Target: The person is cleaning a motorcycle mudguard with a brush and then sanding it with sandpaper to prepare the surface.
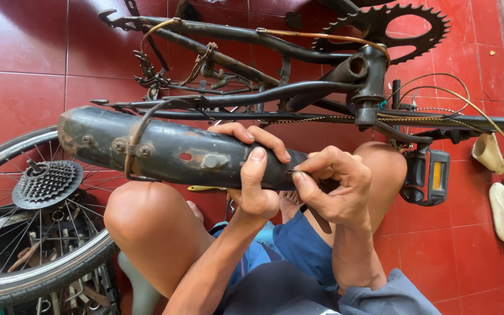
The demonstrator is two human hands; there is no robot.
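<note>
A worn black bicycle mudguard [164, 149] with rust patches and a wire stay lies across my knees. My left hand [255, 175] grips its right part, thumb on top and fingers curled over the far edge. My right hand [333, 186] pinches a small part at the mudguard's right end; what it pinches is too small to tell. Just beyond the mudguard lies an upturned black bicycle frame [298, 93] with its chainring [392, 29] and a pedal [430, 178].
A bicycle wheel [42, 256] with a sprocket cluster [48, 184] leans at the left over a black crate of tools [59, 239]. Cables run along the frame. Cream handlebar grips [503, 210] sit at the right on the red tiled floor [18, 70].
</note>
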